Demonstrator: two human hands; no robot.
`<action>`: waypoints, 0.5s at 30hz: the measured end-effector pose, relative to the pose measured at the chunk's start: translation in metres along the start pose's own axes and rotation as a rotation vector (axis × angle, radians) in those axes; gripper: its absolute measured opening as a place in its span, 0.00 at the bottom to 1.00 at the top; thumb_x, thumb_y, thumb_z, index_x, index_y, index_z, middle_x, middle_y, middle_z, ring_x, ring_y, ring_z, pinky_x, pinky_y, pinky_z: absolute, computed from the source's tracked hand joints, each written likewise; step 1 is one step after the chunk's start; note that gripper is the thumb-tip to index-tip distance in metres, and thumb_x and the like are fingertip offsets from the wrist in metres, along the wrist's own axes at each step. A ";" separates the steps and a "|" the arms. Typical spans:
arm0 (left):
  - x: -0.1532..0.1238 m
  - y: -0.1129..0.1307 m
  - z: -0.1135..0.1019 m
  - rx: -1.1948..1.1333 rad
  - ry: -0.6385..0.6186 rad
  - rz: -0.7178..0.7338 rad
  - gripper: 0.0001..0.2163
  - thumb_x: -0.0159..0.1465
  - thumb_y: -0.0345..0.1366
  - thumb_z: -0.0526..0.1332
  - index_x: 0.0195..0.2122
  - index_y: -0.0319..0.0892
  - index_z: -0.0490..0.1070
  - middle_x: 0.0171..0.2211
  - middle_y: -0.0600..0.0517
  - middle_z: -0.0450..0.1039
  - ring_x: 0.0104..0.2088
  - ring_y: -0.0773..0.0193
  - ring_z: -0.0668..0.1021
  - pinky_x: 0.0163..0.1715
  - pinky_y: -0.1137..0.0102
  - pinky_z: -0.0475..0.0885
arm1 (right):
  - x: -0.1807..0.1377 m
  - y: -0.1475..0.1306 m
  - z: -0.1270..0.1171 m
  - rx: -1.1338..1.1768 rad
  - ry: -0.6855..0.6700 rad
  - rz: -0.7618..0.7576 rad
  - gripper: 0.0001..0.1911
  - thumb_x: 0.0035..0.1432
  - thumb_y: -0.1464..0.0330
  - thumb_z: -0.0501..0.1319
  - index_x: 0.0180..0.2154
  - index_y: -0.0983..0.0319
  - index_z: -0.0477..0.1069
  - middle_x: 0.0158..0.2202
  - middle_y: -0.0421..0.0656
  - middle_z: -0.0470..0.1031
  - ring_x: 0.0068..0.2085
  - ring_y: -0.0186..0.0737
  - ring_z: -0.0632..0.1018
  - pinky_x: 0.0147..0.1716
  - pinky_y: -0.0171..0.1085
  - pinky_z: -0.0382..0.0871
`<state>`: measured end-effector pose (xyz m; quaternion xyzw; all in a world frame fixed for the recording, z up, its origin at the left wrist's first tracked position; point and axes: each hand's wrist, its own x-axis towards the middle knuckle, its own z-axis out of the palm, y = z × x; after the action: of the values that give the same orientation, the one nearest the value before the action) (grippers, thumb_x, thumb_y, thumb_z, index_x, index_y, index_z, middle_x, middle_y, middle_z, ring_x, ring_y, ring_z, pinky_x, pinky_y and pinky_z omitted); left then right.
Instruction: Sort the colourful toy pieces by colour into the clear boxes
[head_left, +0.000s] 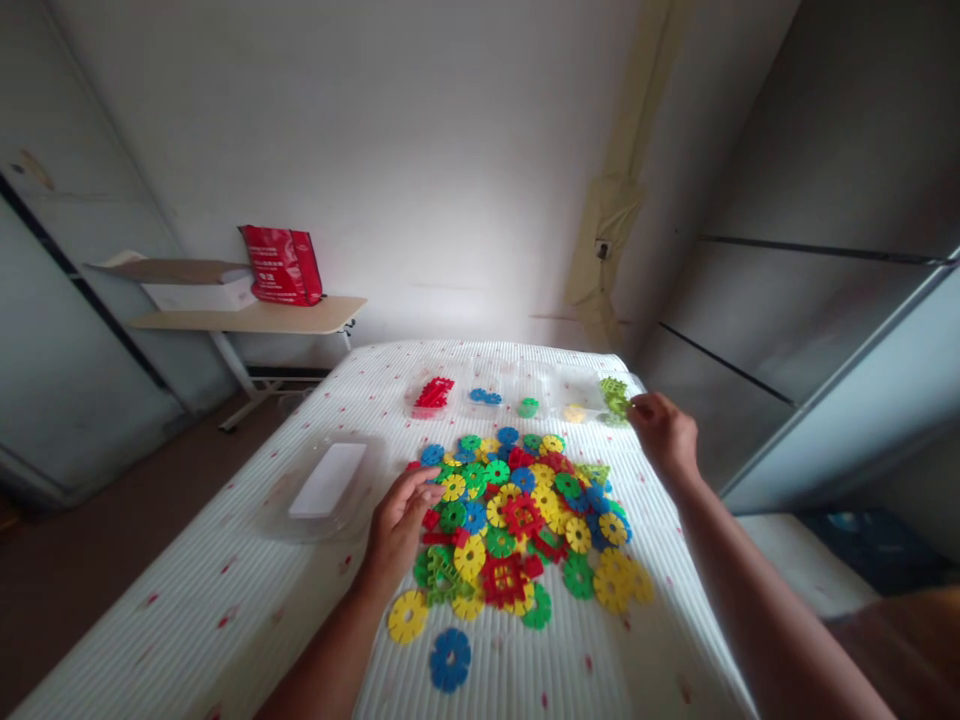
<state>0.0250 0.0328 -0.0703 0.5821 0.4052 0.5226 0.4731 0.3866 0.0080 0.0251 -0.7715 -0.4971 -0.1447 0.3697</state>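
Note:
A pile of plastic snowflake discs and square interlocking pieces (523, 516) in red, yellow, green and blue lies on the bed-like table. At the pile's left edge is my left hand (403, 515), fingers stretched loosely over the pieces with nothing seen in them. My right hand (666, 432) is farther off at the right, its fingers pinched at the edge of a light green interlocking piece (615, 397) in the rightmost clear box. Along the row, other clear boxes hold red pieces (435, 393), blue discs (486, 397), green discs (528, 407) and a yellow disc (574, 412).
A clear plastic lid or tray (279, 518) with a white card (330, 480) lies left of the pile. A single blue disc (451, 660) is near the front. Beyond stands a side table (330, 315) with a red bag (283, 266); grey cabinets (810, 300) rise on the right.

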 end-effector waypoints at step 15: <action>0.000 0.006 0.001 0.049 0.035 -0.005 0.18 0.57 0.45 0.58 0.43 0.38 0.70 0.32 0.48 0.75 0.34 0.59 0.78 0.40 0.64 0.73 | 0.043 0.028 0.034 -0.392 -0.170 0.033 0.16 0.57 0.61 0.52 0.35 0.62 0.75 0.37 0.47 0.74 0.31 0.38 0.71 0.24 0.33 0.51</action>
<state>0.0261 0.0310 -0.0640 0.5832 0.4278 0.5215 0.4527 0.4267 0.0540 0.0157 -0.8461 -0.4760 -0.1670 0.1719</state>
